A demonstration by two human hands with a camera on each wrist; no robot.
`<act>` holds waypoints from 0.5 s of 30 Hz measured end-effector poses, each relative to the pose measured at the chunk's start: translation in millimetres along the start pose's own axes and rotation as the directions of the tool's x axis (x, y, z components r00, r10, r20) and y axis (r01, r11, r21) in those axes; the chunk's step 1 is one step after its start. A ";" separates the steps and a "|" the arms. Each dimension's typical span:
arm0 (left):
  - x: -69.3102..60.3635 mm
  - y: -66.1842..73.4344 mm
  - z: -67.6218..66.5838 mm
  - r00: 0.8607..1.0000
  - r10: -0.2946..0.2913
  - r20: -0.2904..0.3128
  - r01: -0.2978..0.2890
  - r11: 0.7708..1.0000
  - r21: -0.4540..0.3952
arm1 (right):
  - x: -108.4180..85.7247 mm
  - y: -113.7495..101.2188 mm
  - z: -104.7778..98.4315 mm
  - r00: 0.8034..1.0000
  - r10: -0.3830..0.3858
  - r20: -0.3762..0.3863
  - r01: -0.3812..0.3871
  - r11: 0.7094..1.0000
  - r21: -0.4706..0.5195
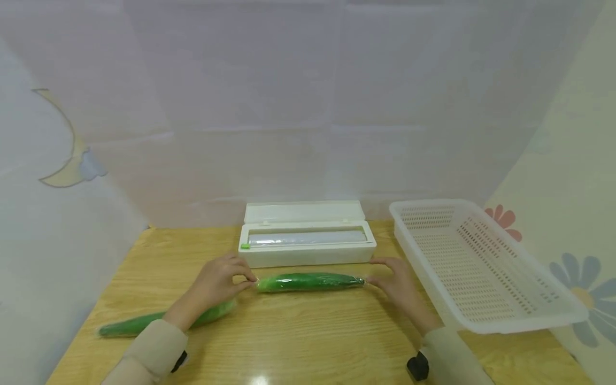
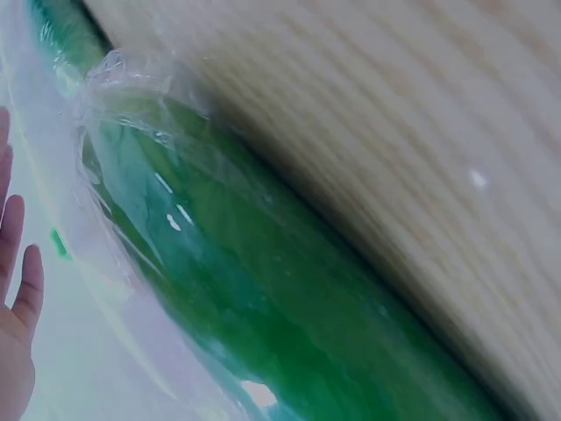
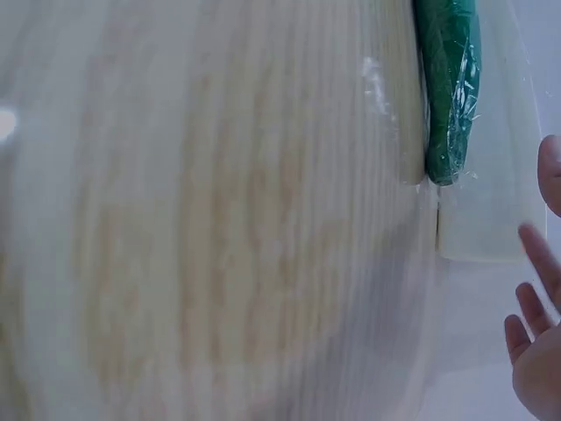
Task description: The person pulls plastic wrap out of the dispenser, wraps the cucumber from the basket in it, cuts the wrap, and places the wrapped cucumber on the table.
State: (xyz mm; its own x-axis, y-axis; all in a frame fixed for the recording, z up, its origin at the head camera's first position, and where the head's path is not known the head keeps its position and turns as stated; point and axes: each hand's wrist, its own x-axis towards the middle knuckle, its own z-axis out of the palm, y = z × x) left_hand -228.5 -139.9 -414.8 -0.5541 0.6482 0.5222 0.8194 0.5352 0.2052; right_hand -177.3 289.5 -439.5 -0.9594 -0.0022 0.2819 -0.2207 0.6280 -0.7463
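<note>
A green cucumber (image 1: pixel 308 282) in clear plastic wrap lies crosswise before the white cling film box (image 1: pixel 308 258). At its pale left end, my left hand (image 1: pixel 218 278) brings thumb and forefinger together, pinching the wrap's end. My right hand (image 1: pixel 394 280) is beside the dark right end, thumb and forefinger apart; the right wrist view shows its fingers (image 3: pixel 530 307) spread. Another wrapped cucumber (image 1: pixel 132 324) lies under my left forearm, partly covered by it, and fills much of the left wrist view as a green cucumber (image 2: pixel 237 254).
The box's lid (image 1: pixel 305 212) stands raised, showing a film roll (image 1: pixel 308 238) and a green slider (image 1: pixel 245 246). On the right stands a white perforated basket (image 1: pixel 428 270), reaching past the wooden table's (image 1: pixel 298 342) right edge. A pale sheet (image 1: pixel 269 107) hangs behind.
</note>
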 end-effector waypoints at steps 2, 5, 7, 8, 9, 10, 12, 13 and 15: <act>-1.0 1.4 -0.6 0.999 0.006 0.032 -0.007 0.999 0.033 | -0.7 2.8 0.3 0.995 -0.097 -0.009 0.097 0.995 -0.036; -2.0 3.0 -2.3 0.997 -0.003 0.079 -0.001 0.998 0.060 | -1.9 6.1 0.5 0.979 -0.204 -0.010 0.202 0.977 -0.066; -2.7 4.0 -3.1 0.994 -0.008 0.105 0.001 0.998 0.064 | -2.5 7.4 0.6 0.969 -0.248 -0.011 0.246 0.965 -0.088; -3.2 4.7 -3.4 0.993 -0.006 0.117 -0.001 0.998 0.062 | -3.0 8.1 0.5 0.966 -0.258 -0.002 0.256 0.961 -0.100; -3.6 5.6 -3.5 0.992 -0.005 0.130 -0.002 0.998 0.056 | -3.6 8.7 0.2 0.965 -0.260 0.014 0.260 0.959 -0.108; -3.9 6.6 -3.4 0.990 -0.001 0.144 -0.006 0.999 0.053 | -4.3 9.2 -0.2 0.965 -0.262 0.032 0.264 0.957 -0.121; -4.6 9.1 -3.1 0.985 0.011 0.172 -0.018 0.999 0.043 | -5.9 10.5 -1.2 0.963 -0.258 0.075 0.267 0.952 -0.148; -5.0 10.4 -2.8 0.982 0.015 0.189 -0.023 0.999 0.041 | -6.7 11.2 -1.6 0.962 -0.253 0.099 0.267 0.950 -0.161; -6.1 12.9 -2.1 0.975 0.015 0.221 -0.024 0.999 0.038 | -8.1 12.5 -2.4 0.960 -0.235 0.152 0.261 0.948 -0.183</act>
State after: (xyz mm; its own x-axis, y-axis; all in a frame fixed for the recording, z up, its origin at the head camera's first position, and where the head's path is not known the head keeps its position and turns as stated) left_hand -214.3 -138.1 -413.5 -0.5602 0.7602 0.3291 0.8265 0.5394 0.1608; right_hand -171.8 299.2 -449.6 -0.8960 -0.2674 0.3544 -0.4271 0.7371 -0.5237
